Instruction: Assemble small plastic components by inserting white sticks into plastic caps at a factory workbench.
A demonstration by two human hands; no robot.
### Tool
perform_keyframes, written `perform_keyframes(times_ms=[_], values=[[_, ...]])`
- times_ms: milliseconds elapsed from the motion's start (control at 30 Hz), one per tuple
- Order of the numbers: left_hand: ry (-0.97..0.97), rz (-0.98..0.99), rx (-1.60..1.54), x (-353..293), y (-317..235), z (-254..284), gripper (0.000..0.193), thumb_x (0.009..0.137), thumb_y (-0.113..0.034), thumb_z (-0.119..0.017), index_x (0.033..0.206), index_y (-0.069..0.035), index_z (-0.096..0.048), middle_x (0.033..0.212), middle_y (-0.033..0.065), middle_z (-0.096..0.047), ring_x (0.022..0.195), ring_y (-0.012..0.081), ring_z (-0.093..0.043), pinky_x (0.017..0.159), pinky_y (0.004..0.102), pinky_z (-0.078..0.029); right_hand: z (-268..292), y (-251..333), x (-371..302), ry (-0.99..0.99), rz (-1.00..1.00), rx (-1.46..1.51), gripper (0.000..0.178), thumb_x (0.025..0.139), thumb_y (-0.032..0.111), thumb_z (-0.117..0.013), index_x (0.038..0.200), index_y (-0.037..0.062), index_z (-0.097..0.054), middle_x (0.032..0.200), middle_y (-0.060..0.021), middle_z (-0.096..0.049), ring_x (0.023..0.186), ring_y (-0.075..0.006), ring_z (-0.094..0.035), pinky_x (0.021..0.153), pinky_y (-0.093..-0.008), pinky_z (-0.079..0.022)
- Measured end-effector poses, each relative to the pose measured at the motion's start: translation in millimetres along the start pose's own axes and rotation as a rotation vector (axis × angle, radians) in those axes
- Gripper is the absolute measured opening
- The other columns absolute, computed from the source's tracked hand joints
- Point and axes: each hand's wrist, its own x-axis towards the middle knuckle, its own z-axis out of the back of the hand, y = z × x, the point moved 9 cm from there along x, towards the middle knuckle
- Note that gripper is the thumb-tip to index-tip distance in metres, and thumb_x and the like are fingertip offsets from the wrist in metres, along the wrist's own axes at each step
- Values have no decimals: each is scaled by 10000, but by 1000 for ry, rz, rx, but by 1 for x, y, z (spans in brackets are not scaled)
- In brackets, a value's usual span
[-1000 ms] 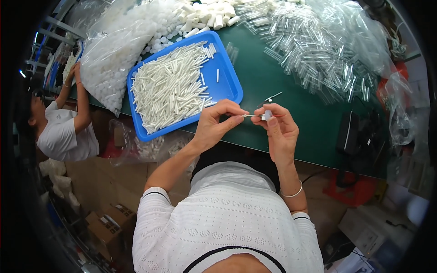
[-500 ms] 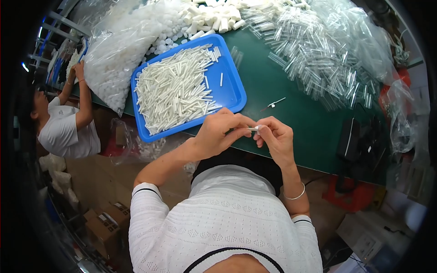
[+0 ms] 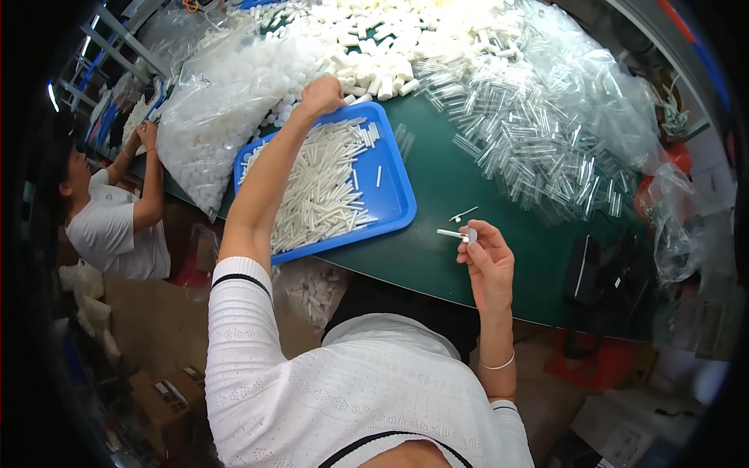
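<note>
My right hand (image 3: 490,264) is closed in a pinch, holding a thin white stick (image 3: 448,232) with a round translucent disc (image 3: 470,235) at its end. The stick points left, above the table's near edge. At the far rim of a blue tray (image 3: 402,183), my left hand (image 3: 322,97) reaches to a heap of short white cylinders (image 3: 386,86). Its fingers bend down out of sight, so I cannot tell if they grip one. Many thin white sticks (image 3: 324,183) lie in the tray, partly behind my left forearm.
A clear bag of translucent white discs (image 3: 199,132) stands left of the tray. Clear tubes (image 3: 538,117) are heaped at the right. A small thin piece with a white part (image 3: 463,214) lies on the green table (image 3: 429,164). Another person (image 3: 117,210) works at far left.
My left hand has let go of the stick and moved far and left to the white cylinders. My right hand keeps the stick with the disc. The view has shifted somewhat.
</note>
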Motion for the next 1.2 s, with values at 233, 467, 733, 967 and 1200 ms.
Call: perform_keyframes(times_ms=[233, 467, 733, 967, 1200], values=[[-178, -199, -602, -87, -44, 41, 303, 851, -342, -631, 919, -48, -664, 772, 99, -695, 704, 195, -672, 667, 333, -529, 4, 11, 5, -12, 65, -66, 206, 936, 92, -576, 1110, -16, -603, 1075, -107, -622, 698, -77, -579, 569, -204, -486], [358, -373, -1197, -271, -171, -16, 239, 930, -145, -588, 1120, 0, -585, 798, 60, -639, 682, 108, -595, 630, 256, -479, -36, -22, 7, 99, -10, 102, 244, 960, 171, -557, 1133, -1, -542, 1202, -178, -584, 701, -116, -624, 582, -228, -533], [-156, -527, -852, -291, -155, 4, 245, 810, 13, -656, 1052, -16, -625, 836, 133, -663, 706, 265, -656, 605, 316, -499, -29, -36, -4, 87, -161, 164, 251, 966, 163, -542, 1137, -19, -528, 1126, -192, -619, 909, -231, -676, 754, -298, -582], [-152, -544, -772, -295, -162, 14, 291, 821, 27, -655, 1107, -17, -625, 863, 106, -688, 754, 175, -674, 624, 264, -500, -24, -37, -5, 109, -101, -19, 217, 940, 84, -573, 1115, -38, -535, 1100, -179, -627, 936, -234, -667, 794, -299, -571], [116, -363, -1040, -286, -154, -1, 244, 858, 2, -644, 1096, 29, -598, 930, 102, -685, 851, 158, -678, 738, 251, -518, -35, -4, -7, 106, 210, -608, 248, 803, 23, -711, 1028, 6, -608, 1045, -102, -644, 966, -191, -632, 848, -328, -515]])
